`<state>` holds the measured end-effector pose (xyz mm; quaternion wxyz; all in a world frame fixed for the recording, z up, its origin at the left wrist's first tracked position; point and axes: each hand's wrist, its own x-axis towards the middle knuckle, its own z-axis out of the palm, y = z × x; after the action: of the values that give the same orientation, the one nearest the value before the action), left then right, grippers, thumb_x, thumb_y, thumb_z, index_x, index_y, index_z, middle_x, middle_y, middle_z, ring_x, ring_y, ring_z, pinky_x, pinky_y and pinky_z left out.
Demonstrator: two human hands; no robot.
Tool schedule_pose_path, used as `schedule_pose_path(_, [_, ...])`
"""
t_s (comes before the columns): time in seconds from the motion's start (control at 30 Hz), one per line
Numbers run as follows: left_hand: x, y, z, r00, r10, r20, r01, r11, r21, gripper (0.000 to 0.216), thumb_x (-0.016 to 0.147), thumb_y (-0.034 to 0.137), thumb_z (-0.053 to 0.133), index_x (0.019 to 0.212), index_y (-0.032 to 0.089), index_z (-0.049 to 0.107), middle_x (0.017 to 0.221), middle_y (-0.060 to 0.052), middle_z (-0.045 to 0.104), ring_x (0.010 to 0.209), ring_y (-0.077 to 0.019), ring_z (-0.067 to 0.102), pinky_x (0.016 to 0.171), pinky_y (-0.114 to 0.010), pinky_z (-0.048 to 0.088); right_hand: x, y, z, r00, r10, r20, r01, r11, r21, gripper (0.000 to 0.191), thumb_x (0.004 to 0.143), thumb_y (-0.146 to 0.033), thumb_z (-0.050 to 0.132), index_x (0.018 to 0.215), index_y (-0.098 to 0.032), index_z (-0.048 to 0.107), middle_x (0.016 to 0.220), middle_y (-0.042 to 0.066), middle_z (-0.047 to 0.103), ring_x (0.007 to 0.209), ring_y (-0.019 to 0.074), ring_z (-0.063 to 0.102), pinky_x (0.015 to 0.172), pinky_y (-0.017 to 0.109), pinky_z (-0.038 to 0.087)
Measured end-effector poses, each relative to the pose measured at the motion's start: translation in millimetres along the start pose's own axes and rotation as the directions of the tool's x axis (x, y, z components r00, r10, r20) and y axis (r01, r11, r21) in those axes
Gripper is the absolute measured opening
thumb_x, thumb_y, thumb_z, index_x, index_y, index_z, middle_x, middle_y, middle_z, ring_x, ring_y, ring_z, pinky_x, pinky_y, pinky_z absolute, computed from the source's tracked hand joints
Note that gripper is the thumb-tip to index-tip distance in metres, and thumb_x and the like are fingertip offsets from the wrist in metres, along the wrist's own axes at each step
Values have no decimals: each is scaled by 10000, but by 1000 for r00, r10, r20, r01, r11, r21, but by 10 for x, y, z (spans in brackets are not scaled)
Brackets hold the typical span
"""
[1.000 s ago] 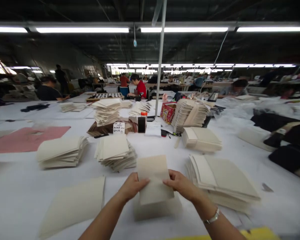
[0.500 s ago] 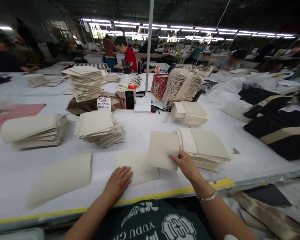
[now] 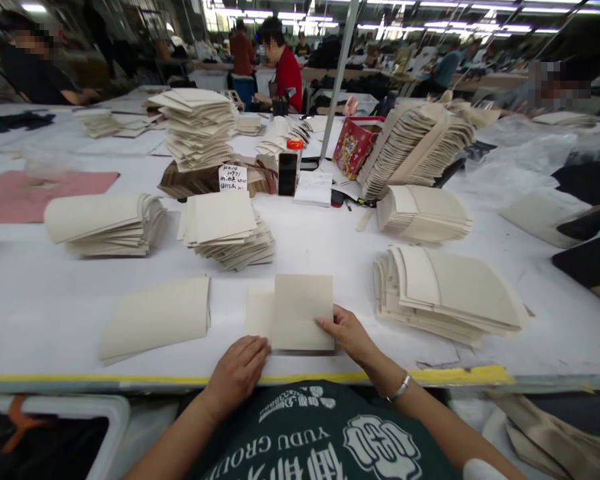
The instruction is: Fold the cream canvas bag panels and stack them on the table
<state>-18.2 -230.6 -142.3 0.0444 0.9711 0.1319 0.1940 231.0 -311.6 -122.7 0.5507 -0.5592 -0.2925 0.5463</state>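
My right hand (image 3: 351, 333) pinches the right edge of a square cream fabric piece (image 3: 304, 310), thumb on top. That piece lies over another cream fabric piece (image 3: 260, 310), whose left part shows from under it. At the lower left corner of the two, my left hand (image 3: 241, 363) rests on the table with its fingers laid down side by side. Left of it are a few larger cream pieces (image 3: 155, 317), lying flat. To the right of my right hand sits a folded stack of cream pieces (image 3: 450, 283).
Behind my hands stand a square-piece stack (image 3: 220, 217), a folded stack (image 3: 105, 223) and a tied bundle (image 3: 425, 210). Farther back are a phone (image 3: 287, 175), a red box (image 3: 355, 147) and a metal pole (image 3: 339, 80). A yellow strip (image 3: 440, 377) marks the table's front edge.
My right hand has brought the square piece leftward, away from the folded stack, and down over the lower piece. My left hand stays by the lower piece's left side. The camera view has tilted down.
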Motion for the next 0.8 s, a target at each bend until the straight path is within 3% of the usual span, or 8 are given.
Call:
schedule_pose_path(0.2, [-26,-17,10,1000,19,2,-19,1000,-25,297,794,123,425,1073,108,527,1100,-105,555,1057,-206,468,934,-369,399,33,161,7,998,50,-28,-50,999,6,323,664,-369,617,926,-187,568,845,18,650,770,184,584,718,325,459])
schedule_pose_path(0.8, [-112,-25,94,1000,-5,-19,3,994,-107,280,809,108,390,1054,114,525,1097,-118,551,1086,-212,448,946,-412,383,25,187,96,996,63,-69,-70,993,-92,366,639,-401,626,928,-185,569,863,33,650,770,211,590,727,369,467])
